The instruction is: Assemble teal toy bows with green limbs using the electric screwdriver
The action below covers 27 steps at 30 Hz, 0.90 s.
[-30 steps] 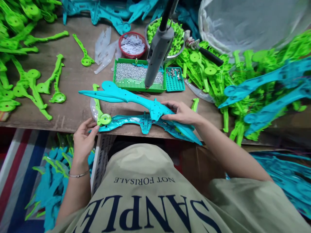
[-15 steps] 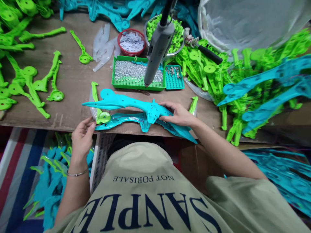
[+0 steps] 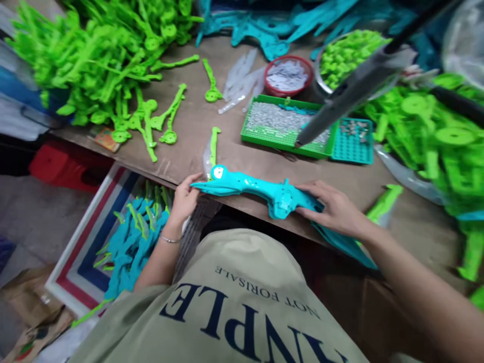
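Observation:
A turquoise, bow-shaped plastic shell (image 3: 257,185) lies along the near edge of the table, its two halves lying one on top of the other. My left hand (image 3: 186,199) pinches its pointed left end with thumb and fingers. Around the right part, beside the central block, my right hand (image 3: 335,209) is closed. A lime-green arm with a clear blade (image 3: 212,151) sticks out from the shell's left end. Another lime-green arm (image 3: 384,204) shows beyond my right wrist. The inside of the shell is hidden.
A grey power screwdriver (image 3: 340,98) hangs over a green tray of screws (image 3: 247,132). Nearby are a teal tray (image 3: 353,155), a red basket (image 3: 310,80) and a metal bowl (image 3: 321,83). Lime-green parts (image 3: 98,60) are heaped left; turquoise assemblies (image 3: 132,242) lie below.
The upper turquoise half has come down over the lower half, covering the gap and the round green piece. My view has swung to the left.

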### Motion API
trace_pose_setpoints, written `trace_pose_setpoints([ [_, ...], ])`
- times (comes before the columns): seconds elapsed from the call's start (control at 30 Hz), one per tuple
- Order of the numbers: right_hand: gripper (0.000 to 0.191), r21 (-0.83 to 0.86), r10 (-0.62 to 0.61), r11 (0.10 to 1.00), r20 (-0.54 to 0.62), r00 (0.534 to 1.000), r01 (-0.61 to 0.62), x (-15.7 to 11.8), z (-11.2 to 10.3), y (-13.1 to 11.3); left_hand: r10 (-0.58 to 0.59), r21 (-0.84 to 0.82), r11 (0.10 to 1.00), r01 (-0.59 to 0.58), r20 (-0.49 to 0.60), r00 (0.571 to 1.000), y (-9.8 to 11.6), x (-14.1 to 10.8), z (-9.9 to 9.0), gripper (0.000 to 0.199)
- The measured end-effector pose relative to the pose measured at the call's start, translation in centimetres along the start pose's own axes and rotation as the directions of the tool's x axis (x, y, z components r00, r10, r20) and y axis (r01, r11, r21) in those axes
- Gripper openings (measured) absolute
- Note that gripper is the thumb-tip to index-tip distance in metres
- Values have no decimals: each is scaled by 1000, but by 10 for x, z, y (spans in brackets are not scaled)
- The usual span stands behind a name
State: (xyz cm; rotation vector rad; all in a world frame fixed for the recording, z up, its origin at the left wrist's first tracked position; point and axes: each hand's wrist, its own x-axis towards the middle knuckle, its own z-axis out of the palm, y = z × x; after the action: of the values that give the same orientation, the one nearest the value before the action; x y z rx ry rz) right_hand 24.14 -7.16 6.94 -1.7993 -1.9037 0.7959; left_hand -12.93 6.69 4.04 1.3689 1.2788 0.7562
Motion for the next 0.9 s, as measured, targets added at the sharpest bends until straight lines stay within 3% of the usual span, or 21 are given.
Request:
trace_pose_setpoints([
  [0.2,46,5,-32,999,50,998,32,4,5,6,-19,-138,990,24,35,999,-8,-4,-3,54],
  [0.63,47,32,8,999,98,995,-11,6,5,1,-46,-253,966,60,61,997,-14,-4,-2,46],
  [0.9,44,-8,4,1000,81,997,-4,5,5,-1,44,-170,985,-38,28,999,-10,-9,3,48],
])
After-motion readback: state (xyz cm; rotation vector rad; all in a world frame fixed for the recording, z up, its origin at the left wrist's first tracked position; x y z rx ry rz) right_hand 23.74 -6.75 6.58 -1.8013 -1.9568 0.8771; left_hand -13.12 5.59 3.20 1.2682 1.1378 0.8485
